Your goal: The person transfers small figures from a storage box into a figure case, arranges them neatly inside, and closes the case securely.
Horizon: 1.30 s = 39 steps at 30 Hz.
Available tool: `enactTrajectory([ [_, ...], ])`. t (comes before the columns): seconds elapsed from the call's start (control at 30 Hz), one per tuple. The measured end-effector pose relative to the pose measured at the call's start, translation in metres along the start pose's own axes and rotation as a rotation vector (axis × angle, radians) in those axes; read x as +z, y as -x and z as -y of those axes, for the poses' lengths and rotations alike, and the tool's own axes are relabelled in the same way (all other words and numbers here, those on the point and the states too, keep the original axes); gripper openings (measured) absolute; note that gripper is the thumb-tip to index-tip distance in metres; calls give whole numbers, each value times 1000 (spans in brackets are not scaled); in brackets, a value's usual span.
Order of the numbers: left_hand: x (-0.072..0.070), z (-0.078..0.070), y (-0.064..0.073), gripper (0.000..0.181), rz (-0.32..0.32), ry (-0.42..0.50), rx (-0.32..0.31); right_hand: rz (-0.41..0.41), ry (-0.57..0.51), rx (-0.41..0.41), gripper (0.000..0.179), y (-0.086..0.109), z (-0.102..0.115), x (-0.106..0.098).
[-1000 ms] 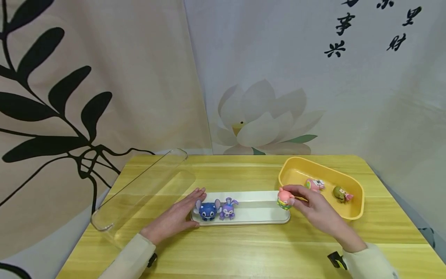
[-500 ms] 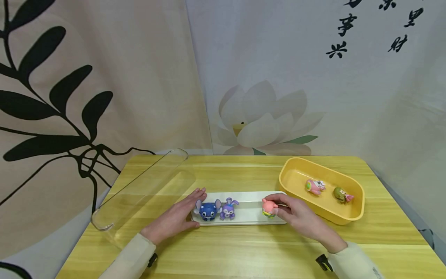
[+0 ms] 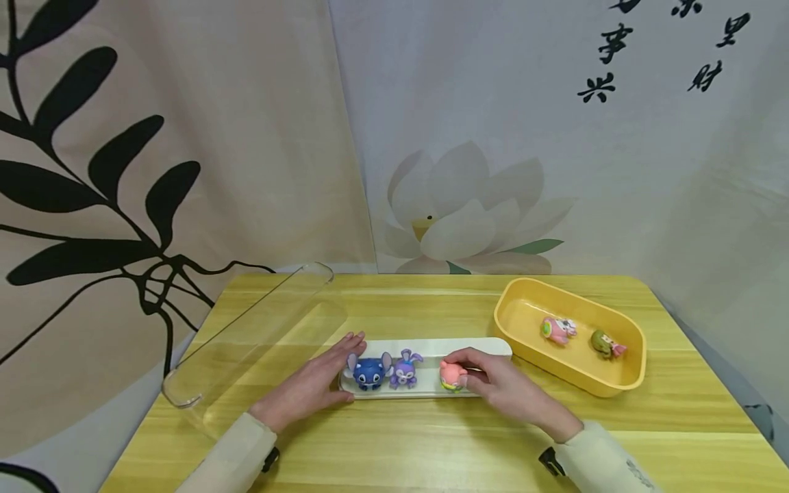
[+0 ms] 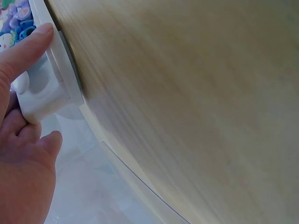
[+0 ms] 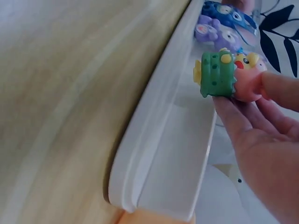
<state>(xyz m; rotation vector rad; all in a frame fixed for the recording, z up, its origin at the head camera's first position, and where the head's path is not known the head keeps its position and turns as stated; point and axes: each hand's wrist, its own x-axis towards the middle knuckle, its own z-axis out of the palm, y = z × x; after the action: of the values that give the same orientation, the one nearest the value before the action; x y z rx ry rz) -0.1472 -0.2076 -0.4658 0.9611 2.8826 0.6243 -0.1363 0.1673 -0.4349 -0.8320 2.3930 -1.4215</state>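
My right hand (image 3: 514, 390) pinches a small pink figurine (image 3: 452, 374) between thumb and fingers, close over the right part of a long white display base (image 3: 425, 348). In the right wrist view the figurine's lower part (image 5: 217, 74) shows green with dark dots, and its yellow and pink head is turned sideways. My left hand (image 3: 308, 380) holds the left end of the base, thumb (image 4: 35, 44) at the near edge and fingers at the back. On the base sit a blue big-eared figurine (image 3: 368, 374) and a purple rabbit-eared figurine (image 3: 404, 370), side by side.
A yellow tray (image 3: 511, 301) stands at the back right, holding a pink-and-white figurine (image 3: 558, 330) and an olive-green one (image 3: 605, 344). A clear plastic cover (image 3: 246, 342) lies slanted at the left of the wooden table (image 3: 401, 445). A printed cloth (image 3: 259, 137) hangs behind.
My right hand has carried the pink figurine leftward from beside the yellow tray, past the base's right end, toward the purple figurine. My left hand has stayed at the base's left end.
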Motion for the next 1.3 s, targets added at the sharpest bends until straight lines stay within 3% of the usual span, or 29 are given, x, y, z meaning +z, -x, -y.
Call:
enactTrajectory([
  [0.37, -1, 0, -1, 97, 15, 6, -9, -7, 61, 31, 27, -13, -2, 12],
  [0.6, -1, -1, -3, 98, 12, 16, 8, -13, 145, -9, 28, -14, -2, 10],
  [0.93, 0, -1, 1, 97, 19, 4, -15, -134, 362, -117, 26, -11, -3, 13],
  [1.3, 0, 0, 0, 98, 8, 1, -6, -259, 501, -35, 43, -13, 6, 23],
])
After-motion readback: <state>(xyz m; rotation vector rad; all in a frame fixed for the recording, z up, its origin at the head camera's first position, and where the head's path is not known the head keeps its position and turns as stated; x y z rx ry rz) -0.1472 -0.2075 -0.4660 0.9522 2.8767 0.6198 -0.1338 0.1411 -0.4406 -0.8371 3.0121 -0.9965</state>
